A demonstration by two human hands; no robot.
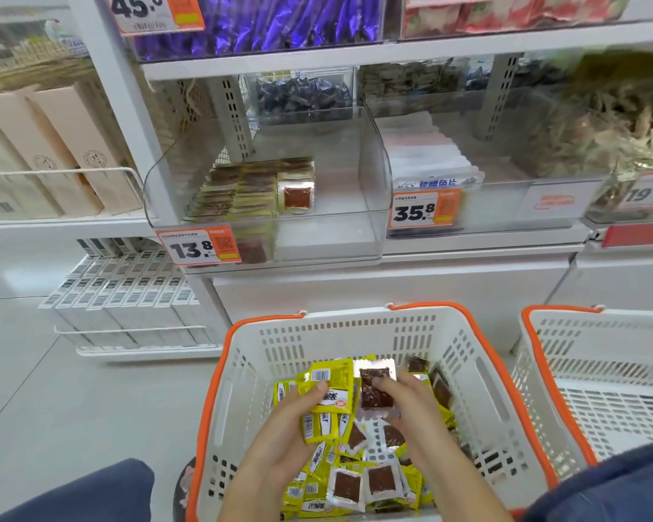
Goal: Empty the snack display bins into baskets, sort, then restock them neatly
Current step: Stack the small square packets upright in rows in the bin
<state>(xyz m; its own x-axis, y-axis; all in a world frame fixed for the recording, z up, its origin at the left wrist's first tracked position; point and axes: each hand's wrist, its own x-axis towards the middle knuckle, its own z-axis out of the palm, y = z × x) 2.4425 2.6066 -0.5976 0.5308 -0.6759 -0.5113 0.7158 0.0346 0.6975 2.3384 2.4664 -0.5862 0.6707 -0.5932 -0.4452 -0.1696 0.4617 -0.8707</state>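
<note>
Head view, looking down into a white basket with orange rim [219, 389] on the floor before a shelving unit. Left hand [283, 435] grips a fanned stack of yellow snack packets [330, 393], thumb across the top packet and fingers curled beneath. Right hand [411, 412] pinches a clear-windowed packet [376, 389] showing a dark brown square, held just beside the yellow stack; both hands sit above the basket's interior. Loose packets [359, 484], some yellow side up and some showing the brown window, lie heaped on the basket floor. A second white basket with orange rim [543, 371] stands to the right, its visible part holding nothing that can be made out.

On the shelf above, a clear display bin [370, 175] carries an orange price tag reading 13.8 [198, 248]; neat rows of the same packets [253, 194] fill its left part, one packet standing upright at the right end of the rows. The neighbouring clear bin [506, 205], tagged 35.8 [425, 211], holds white pouches [426, 156]. Purple-wrapped goods [264, 24] occupy the upper shelf. Beige boxes [50, 152] and barcoded white boxes [129, 292] stand on racks at left. Blue-clad knees [102, 491] frame the lower corners
</note>
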